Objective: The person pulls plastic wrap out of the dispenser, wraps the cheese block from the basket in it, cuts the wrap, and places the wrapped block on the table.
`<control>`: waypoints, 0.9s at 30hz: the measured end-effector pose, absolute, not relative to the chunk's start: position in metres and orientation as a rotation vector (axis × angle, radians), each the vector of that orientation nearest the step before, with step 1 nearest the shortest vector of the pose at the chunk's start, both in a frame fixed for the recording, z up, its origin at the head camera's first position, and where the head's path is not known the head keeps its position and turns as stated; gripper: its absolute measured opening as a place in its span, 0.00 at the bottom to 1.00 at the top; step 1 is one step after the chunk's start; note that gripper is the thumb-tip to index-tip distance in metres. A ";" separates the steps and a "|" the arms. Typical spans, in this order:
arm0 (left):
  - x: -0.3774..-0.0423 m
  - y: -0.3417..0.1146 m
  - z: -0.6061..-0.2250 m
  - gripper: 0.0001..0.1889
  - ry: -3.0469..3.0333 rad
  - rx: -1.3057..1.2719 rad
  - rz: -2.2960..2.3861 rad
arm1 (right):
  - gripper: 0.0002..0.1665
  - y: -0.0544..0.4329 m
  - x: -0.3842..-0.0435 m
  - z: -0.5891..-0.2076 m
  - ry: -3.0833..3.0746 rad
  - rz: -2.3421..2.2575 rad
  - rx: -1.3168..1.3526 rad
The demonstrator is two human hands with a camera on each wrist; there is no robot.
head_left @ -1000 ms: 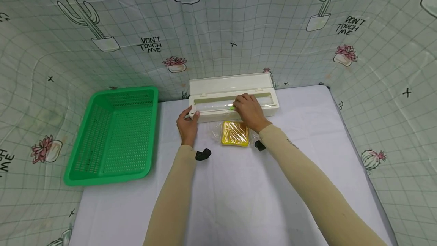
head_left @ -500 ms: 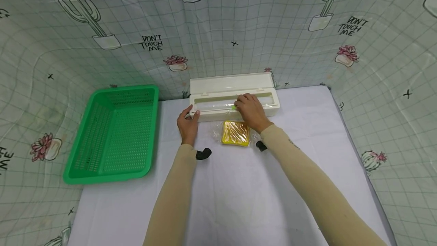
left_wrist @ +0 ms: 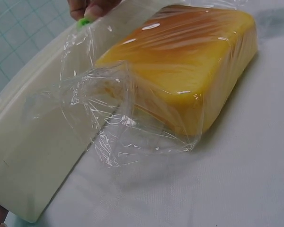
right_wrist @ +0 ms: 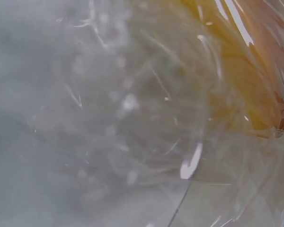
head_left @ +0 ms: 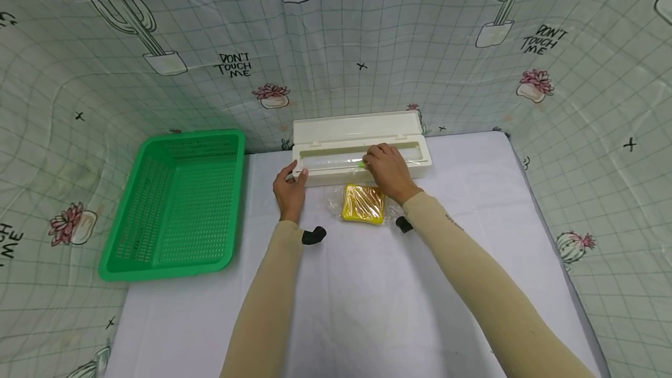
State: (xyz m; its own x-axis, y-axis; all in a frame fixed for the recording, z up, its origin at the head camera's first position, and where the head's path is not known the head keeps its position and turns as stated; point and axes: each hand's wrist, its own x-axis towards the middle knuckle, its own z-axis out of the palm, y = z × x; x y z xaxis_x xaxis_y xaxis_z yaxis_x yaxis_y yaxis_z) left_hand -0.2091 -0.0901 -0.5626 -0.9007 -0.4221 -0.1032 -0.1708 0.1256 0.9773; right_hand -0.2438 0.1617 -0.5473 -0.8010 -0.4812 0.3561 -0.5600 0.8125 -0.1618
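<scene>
A long white cling film dispenser [head_left: 336, 178] stands at the back of the table with its lid [head_left: 357, 128] raised and a roll of clear film [head_left: 325, 162] inside. My left hand [head_left: 290, 194] grips the dispenser's left end, thumb on the front and fingers at the side. At the front rim, my right hand [head_left: 388, 171] pinches a small green slide cutter [head_left: 362, 164]; its fingertips also show in the left wrist view. Just in front lies a yellow block [left_wrist: 180, 61] with rounded corners, wrapped in clear film that bunches loosely at its ends. The right wrist view is mostly blurred film.
To the left, a green plastic basket [head_left: 235, 209] sits on the white-covered table [head_left: 357, 308]. A patterned cloth [head_left: 336, 39] hangs behind and around the sides. Black camera mounts [head_left: 314, 235] show at both wrists.
My right hand and the green slide cutter have shifted very slightly right along the dispenser. My left hand keeps its grip, and the yellow block stays in place.
</scene>
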 end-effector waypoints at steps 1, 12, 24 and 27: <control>-0.209 -0.089 -0.563 0.21 -2.199 0.589 -1.866 | 0.09 0.162 -0.244 -0.548 -2.696 0.371 0.791; -0.206 -0.088 -0.567 0.22 -2.193 0.578 -1.838 | 0.10 0.154 -0.239 -0.539 -2.775 0.389 0.761; -0.205 -0.079 -0.566 0.25 -2.123 0.620 -1.824 | 0.11 0.154 -0.243 -0.534 -2.745 0.331 0.804; -0.207 -0.078 -0.566 0.24 -2.091 0.605 -1.830 | 0.12 0.155 -0.246 -0.537 -2.733 0.279 0.839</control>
State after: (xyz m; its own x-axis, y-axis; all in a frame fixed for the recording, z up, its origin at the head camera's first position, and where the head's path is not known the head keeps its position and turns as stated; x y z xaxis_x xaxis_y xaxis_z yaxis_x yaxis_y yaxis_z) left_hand -0.2069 -0.0777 -0.5655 -0.8676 -0.4945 -0.0520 -0.1172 0.1018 0.9879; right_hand -0.2464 0.1552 -0.5375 -0.7964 -0.5202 0.3083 -0.5717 0.8139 -0.1036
